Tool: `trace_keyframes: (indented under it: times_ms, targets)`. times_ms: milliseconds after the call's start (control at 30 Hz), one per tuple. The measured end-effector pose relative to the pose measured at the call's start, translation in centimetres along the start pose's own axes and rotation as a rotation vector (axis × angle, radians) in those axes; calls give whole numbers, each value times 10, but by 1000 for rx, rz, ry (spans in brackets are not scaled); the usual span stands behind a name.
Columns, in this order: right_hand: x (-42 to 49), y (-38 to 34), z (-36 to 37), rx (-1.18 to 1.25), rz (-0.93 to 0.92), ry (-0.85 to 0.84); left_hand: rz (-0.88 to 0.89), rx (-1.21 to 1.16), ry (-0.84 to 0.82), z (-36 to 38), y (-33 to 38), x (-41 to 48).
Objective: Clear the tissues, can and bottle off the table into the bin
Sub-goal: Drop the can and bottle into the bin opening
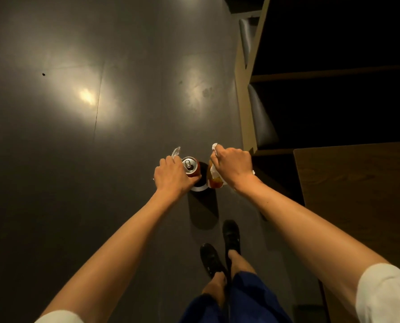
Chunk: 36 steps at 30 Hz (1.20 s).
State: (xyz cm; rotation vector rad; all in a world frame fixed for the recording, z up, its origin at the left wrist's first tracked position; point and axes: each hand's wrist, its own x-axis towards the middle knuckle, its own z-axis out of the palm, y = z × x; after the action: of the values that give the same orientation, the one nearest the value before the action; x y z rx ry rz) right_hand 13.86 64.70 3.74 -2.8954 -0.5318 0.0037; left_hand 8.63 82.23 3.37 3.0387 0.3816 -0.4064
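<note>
At frame centre, your left hand (pixel 171 177) grasps one can (pixel 190 167) and a tissue (pixel 176 151); your right hand (pixel 234 167) grasps one bottle (pixel 214 180) and another tissue (pixel 214 146), over the bin (pixel 200 188).

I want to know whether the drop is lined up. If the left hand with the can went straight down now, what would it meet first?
Most likely the bin's open mouth, directly under the left hand and can. Depth is unclear, so it might catch the rim.

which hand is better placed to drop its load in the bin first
Left, probably. The left hand holds the red aluminium can right over the black round bin; the right hand, gripping the amber plastic bottle and white tissue, sits beside the rim.
</note>
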Motion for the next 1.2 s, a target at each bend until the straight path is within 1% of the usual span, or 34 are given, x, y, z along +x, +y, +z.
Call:
trace_keyframes:
  times_ms: [267, 433, 567, 867, 967, 1100, 1200]
  targets:
    - [38, 6, 70, 53, 13, -156, -42, -4, -61, 56, -16, 44]
    - [73, 16, 130, 79, 2, -263, -129, 4, -119, 102, -20, 84]
    - [96, 21, 172, 84, -28, -314, -157, 15, -141, 136, -24, 111]
    - [133, 30, 279, 58, -68, -375, -116, 82, -246, 225, -29, 172]
    - [126, 32, 319, 76, -49, -402, -191, 47, -312, 262, -32, 179]
    - [109, 38, 365, 70, -32, -449, -326, -59, -414, 308, -33, 175]
    - [102, 40, 396, 82, -17, -467, -376, -101, -474, 338, -33, 178]
